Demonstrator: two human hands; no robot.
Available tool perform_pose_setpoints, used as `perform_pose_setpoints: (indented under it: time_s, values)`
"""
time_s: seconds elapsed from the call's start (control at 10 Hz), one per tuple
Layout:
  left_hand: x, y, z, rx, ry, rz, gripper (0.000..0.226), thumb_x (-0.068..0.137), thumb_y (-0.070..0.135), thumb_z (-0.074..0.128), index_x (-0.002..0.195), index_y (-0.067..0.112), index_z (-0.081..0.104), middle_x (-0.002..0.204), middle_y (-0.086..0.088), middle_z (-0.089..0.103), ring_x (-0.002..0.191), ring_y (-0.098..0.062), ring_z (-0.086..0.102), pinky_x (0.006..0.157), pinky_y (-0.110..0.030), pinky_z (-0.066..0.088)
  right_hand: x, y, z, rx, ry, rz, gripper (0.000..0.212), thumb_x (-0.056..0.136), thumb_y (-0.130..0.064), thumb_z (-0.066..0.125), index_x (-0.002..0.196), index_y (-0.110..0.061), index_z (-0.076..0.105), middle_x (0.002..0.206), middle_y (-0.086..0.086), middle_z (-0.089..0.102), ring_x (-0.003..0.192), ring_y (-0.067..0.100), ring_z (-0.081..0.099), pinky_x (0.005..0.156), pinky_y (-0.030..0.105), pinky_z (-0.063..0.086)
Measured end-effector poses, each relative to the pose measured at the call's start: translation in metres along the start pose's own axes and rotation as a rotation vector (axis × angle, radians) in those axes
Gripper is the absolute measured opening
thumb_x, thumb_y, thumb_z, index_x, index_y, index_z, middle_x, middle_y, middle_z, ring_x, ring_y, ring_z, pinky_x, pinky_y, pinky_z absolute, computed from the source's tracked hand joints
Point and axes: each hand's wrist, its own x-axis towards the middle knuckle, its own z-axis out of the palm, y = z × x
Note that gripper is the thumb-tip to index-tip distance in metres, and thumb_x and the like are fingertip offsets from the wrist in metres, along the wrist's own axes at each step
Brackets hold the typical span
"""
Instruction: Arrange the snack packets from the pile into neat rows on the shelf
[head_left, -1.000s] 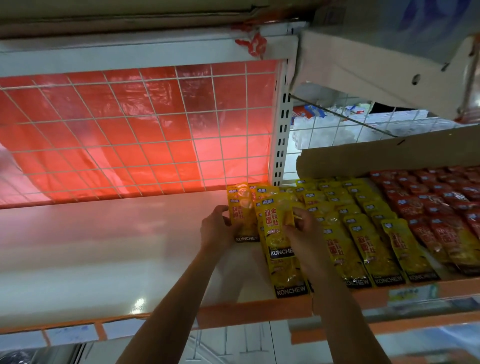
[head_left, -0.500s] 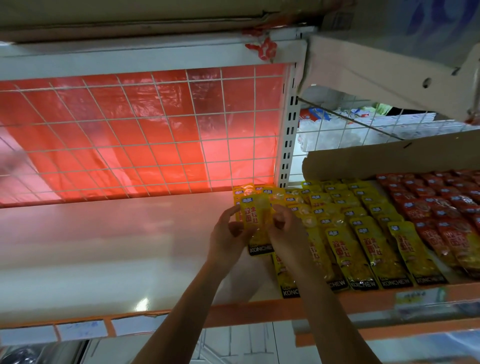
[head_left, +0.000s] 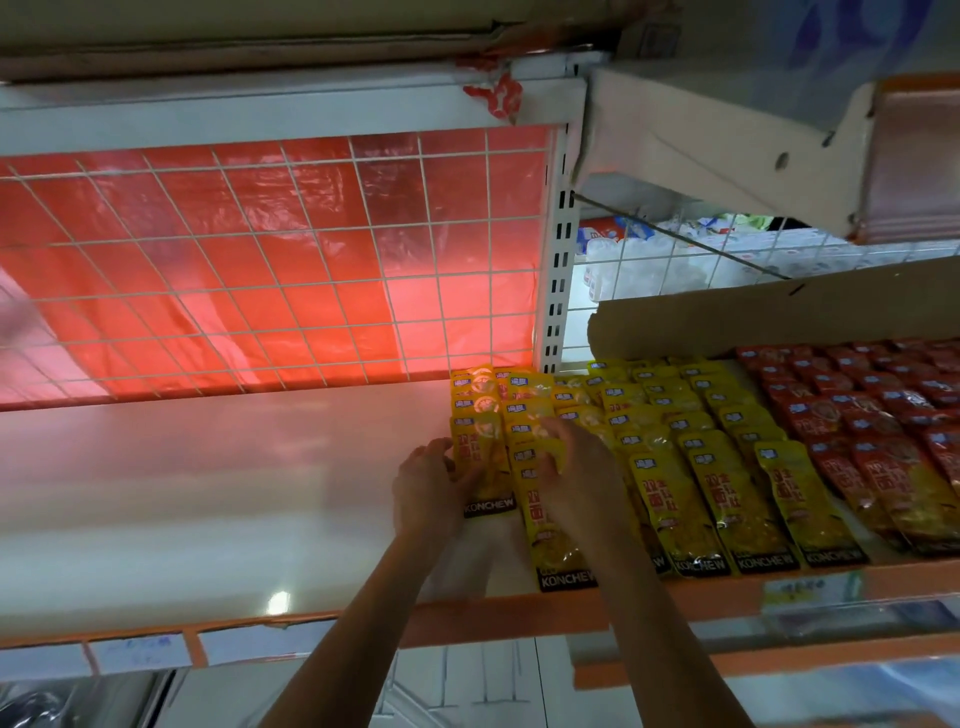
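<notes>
Both hands are up on the glossy white shelf board (head_left: 208, 493), near the middle of its orange front edge. The left hand (head_left: 431, 488) grips the left edge of a long yellow plastic snack packet with a black KONCHEW band (head_left: 480, 467), fingers curled at its side and thumb on its face. That packet lies on top of the leftmost column, its band well back from the front edge. The right hand (head_left: 576, 478) lies palm down just beside it, over the second column, fingers bent onto the packets. They are blurred, so I cannot tell whether it pinches one or only presses. Left of the hands the board stretches to the left end, shining under a lamp's reflection. Behind it a crinkled red plastic sheet (head_left: 234, 291) hangs behind a white wire grid (head_left: 332, 249) along the rear edge. A brown cardboard strip (head_left: 779, 317) stands along the rear edge on the right half. In front of it overlapping columns of matching yellow snack packets (head_left: 722, 483) run from rear to front edge, and red snack packets (head_left: 883, 415) fill the right end. A white slotted upright post (head_left: 560, 260) rises at the rear between grid and cardboard. Pale label strips (head_left: 140, 656) sit on the front edge at the left.
</notes>
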Motion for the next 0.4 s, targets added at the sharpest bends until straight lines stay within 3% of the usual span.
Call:
perform_pose_setpoints:
  time_s: [0.1,0.2,0.4]
  values:
    - [-0.002,0.005,0.001,0.191,0.024,-0.034,0.053,0.087,0.054,0.057,0.126,0.018,0.057,0.119,-0.007,0.057,0.104,-0.023,0.058,0.086,-0.035,0.047,0.004,0.011,-0.007,-0.054,0.007,-0.056,0.038,0.092,-0.016,0.056,0.13,-0.016,0.054,0.131,0.004,0.056,0.124,0.02,0.047,0.1,0.029,0.037]
    - [-0.008,0.016,0.003,0.228,0.102,-0.043,0.052,0.093,0.053,0.047,0.13,0.017,0.053,0.126,-0.01,0.052,0.114,-0.028,0.049,0.091,-0.037,0.043,0.007,0.027,-0.022,-0.104,0.026,-0.088,0.039,0.091,-0.018,0.056,0.129,-0.012,0.054,0.134,0.008,0.053,0.129,0.024,0.042,0.105,0.031,0.032]
    - [-0.036,0.055,0.004,0.211,0.204,0.08,0.046,0.093,0.038,0.053,0.131,0.013,0.052,0.129,-0.013,0.053,0.118,-0.032,0.046,0.093,-0.04,0.041,0.004,0.067,-0.064,-0.234,0.05,-0.049,0.046,0.091,-0.024,0.055,0.135,-0.011,0.05,0.145,0.012,0.044,0.137,0.028,0.034,0.114,0.035,0.023]
